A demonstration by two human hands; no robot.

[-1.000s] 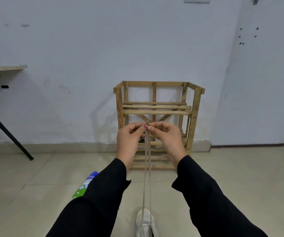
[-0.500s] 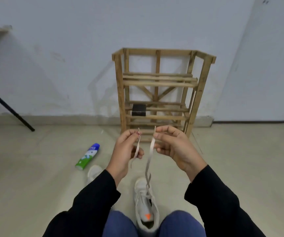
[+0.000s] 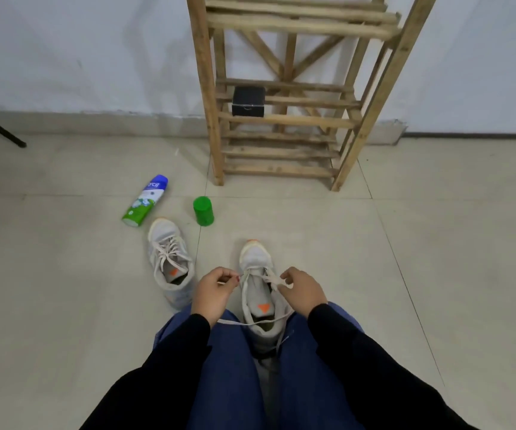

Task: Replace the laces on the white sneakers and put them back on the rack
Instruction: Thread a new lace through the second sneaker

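Lowered onto the sneaker [image 3: 255, 254] before us; our left hand [image 3: 215, 291] and right hand [image 3: 305, 290] each pinch its lace [image 3: 273, 279].

Spray can [image 3: 145, 200]: you can see white letters on its blue end, but they are too blurry to read.
Sneaker between your knees [image 3: 255, 256]: a small orange triangle sign sits inside it.
Other sneaker [image 3: 170, 259]: an orange mark sits inside it too.
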